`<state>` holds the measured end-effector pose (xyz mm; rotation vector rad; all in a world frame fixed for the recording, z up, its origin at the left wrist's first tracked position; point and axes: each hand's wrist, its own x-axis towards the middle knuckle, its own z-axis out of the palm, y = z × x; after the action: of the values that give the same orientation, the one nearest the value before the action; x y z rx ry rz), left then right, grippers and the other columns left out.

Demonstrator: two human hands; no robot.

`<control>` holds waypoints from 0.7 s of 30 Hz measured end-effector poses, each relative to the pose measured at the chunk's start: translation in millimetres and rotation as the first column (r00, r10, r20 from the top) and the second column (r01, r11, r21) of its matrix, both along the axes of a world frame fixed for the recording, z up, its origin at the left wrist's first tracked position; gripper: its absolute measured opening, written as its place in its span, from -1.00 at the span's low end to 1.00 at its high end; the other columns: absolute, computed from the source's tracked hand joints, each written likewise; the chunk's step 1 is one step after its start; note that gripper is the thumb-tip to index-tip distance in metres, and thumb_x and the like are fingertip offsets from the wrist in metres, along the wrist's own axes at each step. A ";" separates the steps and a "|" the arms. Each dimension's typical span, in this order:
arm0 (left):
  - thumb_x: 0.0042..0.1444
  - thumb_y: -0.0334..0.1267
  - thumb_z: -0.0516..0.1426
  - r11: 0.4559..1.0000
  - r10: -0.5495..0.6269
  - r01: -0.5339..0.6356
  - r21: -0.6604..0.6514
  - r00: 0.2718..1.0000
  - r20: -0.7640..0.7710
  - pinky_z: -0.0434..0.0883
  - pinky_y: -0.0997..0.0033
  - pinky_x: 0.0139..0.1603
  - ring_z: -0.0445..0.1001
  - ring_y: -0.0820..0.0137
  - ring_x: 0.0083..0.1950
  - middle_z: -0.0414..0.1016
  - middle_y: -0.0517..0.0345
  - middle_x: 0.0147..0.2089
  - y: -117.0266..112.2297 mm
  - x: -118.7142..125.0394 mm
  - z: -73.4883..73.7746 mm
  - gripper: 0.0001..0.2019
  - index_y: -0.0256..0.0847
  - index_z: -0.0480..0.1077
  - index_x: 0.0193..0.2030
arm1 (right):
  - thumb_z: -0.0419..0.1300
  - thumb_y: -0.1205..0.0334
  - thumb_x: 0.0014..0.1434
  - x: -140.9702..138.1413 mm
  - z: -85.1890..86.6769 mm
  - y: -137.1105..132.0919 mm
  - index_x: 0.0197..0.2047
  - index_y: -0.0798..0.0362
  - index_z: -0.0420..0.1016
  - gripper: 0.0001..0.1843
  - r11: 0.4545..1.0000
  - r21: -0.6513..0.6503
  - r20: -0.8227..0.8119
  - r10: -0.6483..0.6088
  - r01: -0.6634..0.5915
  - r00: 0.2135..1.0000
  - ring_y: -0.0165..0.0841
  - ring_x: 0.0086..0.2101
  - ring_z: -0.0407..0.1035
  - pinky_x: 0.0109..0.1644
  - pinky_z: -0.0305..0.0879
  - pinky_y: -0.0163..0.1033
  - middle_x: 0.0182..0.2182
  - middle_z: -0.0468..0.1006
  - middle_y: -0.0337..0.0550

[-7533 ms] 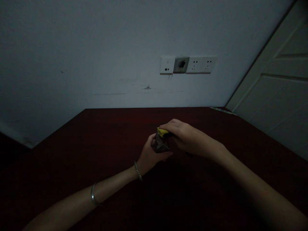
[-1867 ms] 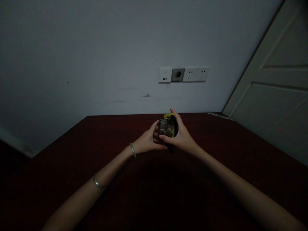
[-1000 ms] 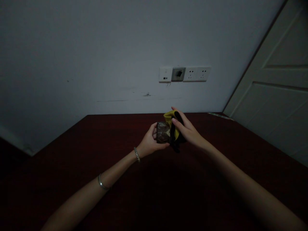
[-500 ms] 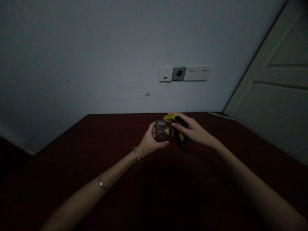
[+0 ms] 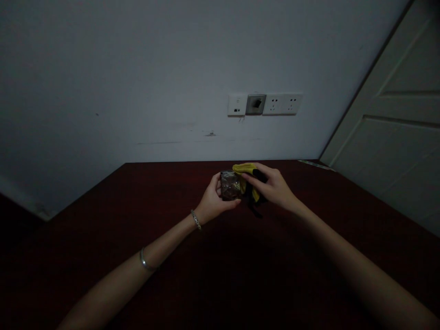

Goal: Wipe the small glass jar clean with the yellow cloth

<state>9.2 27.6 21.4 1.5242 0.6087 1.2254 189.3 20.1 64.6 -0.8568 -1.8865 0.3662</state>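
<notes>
My left hand (image 5: 213,197) is wrapped round a small see-through glass (image 5: 230,185), which is tipped so that its patterned, shiny side shows. In my right hand (image 5: 277,187) is a bunched yellow-and-black cloth (image 5: 244,169), pinched between thumb and fingers. The cloth touches the right edge of the glass, and a dark end of it hangs below my fingers. Both things are held above the dark red table (image 5: 165,192). Dim light hides the finer detail of the glass and the folds of the cloth.
Behind the table rises a pale wall (image 5: 154,82) with a row of switches and sockets (image 5: 271,105). A panelled white door (image 5: 395,133) stands at the right. A thin flat strip (image 5: 316,165) lies by the table's back right edge.
My right hand has shifted a little to the left with the cloth, along the rim side of the glass. The glass has moved slightly left and up in my left hand.
</notes>
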 end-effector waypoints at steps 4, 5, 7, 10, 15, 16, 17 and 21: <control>-0.24 -0.31 0.36 1.000 0.020 -0.020 0.019 1.000 0.002 0.38 0.00 0.11 0.46 0.15 0.05 0.40 -0.10 0.05 1.1 -0.3 -0.9 -0.31 -0.20 0.13 0.03 | 0.16 0.14 0.19 1.0 5.1 -4.5 0.02 -0.05 0.48 -0.68 0.999 0.050 0.100 0.007 -0.012 0.995 -0.27 -0.20 0.50 -0.09 0.42 -0.15 -0.14 0.61 -0.20; -0.24 -0.31 0.37 0.999 0.024 -0.024 0.022 1.000 0.002 0.39 0.00 0.10 0.46 0.15 0.04 0.40 -0.10 0.04 1.5 -0.5 -1.5 -0.31 -0.20 0.14 0.03 | 0.16 0.14 0.19 2.1 7.1 -5.5 0.03 -0.05 0.48 -0.67 0.998 0.058 0.125 0.013 -0.020 0.992 -0.27 -0.19 0.50 -0.10 0.42 -0.15 -0.14 0.61 -0.20; -0.25 -0.31 0.37 0.999 0.025 -0.025 0.023 1.000 0.001 0.39 0.01 0.10 0.45 0.15 0.04 0.39 -0.10 0.05 2.3 -0.9 -2.8 -0.30 -0.20 0.13 0.03 | 0.16 0.13 0.19 5.3 11.9 -7.1 0.02 -0.05 0.49 -0.67 0.997 0.061 0.161 0.030 -0.040 0.986 -0.27 -0.18 0.49 -0.09 0.41 -0.15 -0.13 0.60 -0.21; -0.25 -0.32 0.37 1.000 0.011 -0.011 0.017 1.000 0.003 0.39 0.02 0.10 0.44 0.15 0.06 0.38 -0.11 0.06 3.2 -1.6 -4.7 -0.28 -0.20 0.12 0.05 | 0.16 0.11 0.20 10.9 18.5 -8.4 -0.03 -0.06 0.52 -0.71 0.998 0.037 0.185 0.047 -0.055 0.982 -0.29 -0.23 0.49 -0.11 0.41 -0.16 -0.19 0.61 -0.23; -0.26 -0.31 0.38 1.000 -0.003 0.003 0.005 1.000 -0.017 0.39 0.02 0.11 0.43 0.14 0.07 0.37 -0.10 0.06 -0.1 -0.9 -5.7 -0.24 -0.19 0.11 0.08 | 0.17 0.07 0.18 13.2 16.8 -4.2 -0.04 -0.06 0.53 -0.70 1.000 -0.026 0.074 -0.016 0.018 0.997 -0.27 -0.26 0.50 -0.14 0.44 -0.11 -0.19 0.62 -0.21; -0.27 -0.32 0.38 1.000 -0.006 0.006 0.004 1.000 -0.023 0.39 0.02 0.10 0.43 0.13 0.07 0.37 -0.11 0.07 -1.2 -0.5 -5.8 -0.23 -0.18 0.11 0.09 | 0.17 0.07 0.18 12.5 15.2 -2.9 -0.04 -0.05 0.53 -0.70 0.999 -0.031 0.061 -0.018 0.020 0.998 -0.26 -0.23 0.50 -0.12 0.44 -0.09 -0.18 0.61 -0.20; -0.27 -0.33 0.38 1.000 -0.009 0.009 0.002 1.000 -0.027 0.40 0.03 0.10 0.43 0.13 0.07 0.36 -0.11 0.07 -2.2 0.0 -5.9 -0.23 -0.18 0.10 0.09 | 0.17 0.07 0.18 11.7 13.8 -1.8 -0.04 -0.05 0.52 -0.70 0.999 -0.033 0.060 -0.011 0.013 0.998 -0.25 -0.20 0.50 -0.09 0.43 -0.08 -0.16 0.61 -0.20; -0.28 -0.34 0.38 1.000 -0.002 0.002 0.006 0.999 -0.039 0.42 0.03 0.08 0.44 0.13 0.06 0.36 -0.10 0.06 -3.3 0.8 -6.1 -0.23 -0.18 0.10 0.08 | 0.14 0.11 0.21 8.8 13.4 -2.6 -0.01 -0.05 0.50 -0.70 0.999 -0.023 0.134 0.030 -0.027 0.990 -0.23 -0.15 0.49 -0.04 0.41 -0.07 -0.13 0.60 -0.18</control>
<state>10.0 24.3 15.4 1.5565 0.6293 1.1989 198.1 17.5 78.0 -0.8882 -2.0247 0.3537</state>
